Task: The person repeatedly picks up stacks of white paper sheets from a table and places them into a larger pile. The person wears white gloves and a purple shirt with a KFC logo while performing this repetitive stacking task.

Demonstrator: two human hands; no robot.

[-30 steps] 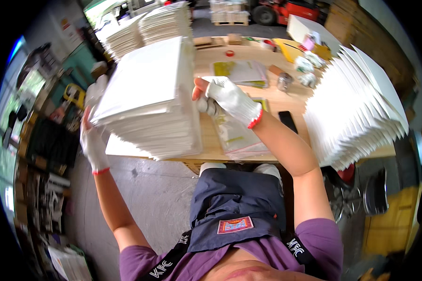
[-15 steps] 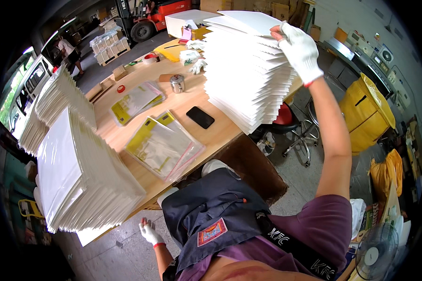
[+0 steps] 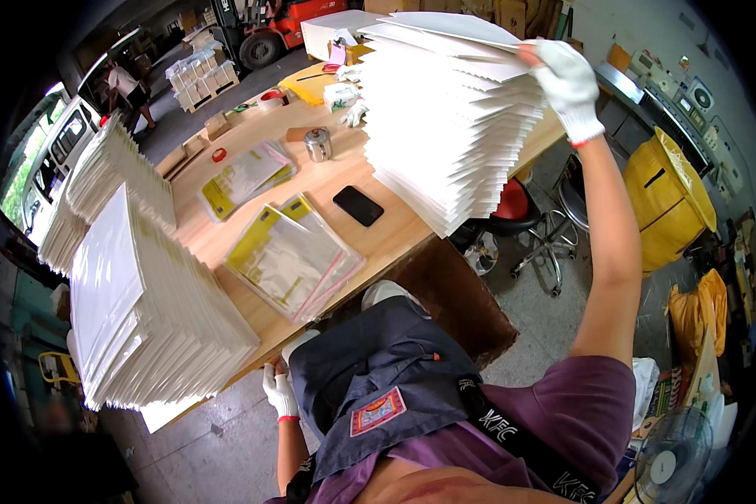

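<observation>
Gripping one stack, one phone nearby

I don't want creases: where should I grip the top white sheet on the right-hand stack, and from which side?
Probably pinch the top white sheet at its right-hand corner, coming from the right, where the right hand has its fingers. The sheet is broad and thin, and its edge lies exposed atop the staggered stack.

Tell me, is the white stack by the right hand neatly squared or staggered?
Staggered: the white stack beside the right hand shows edges jutting out in uneven steps down its side.
</observation>
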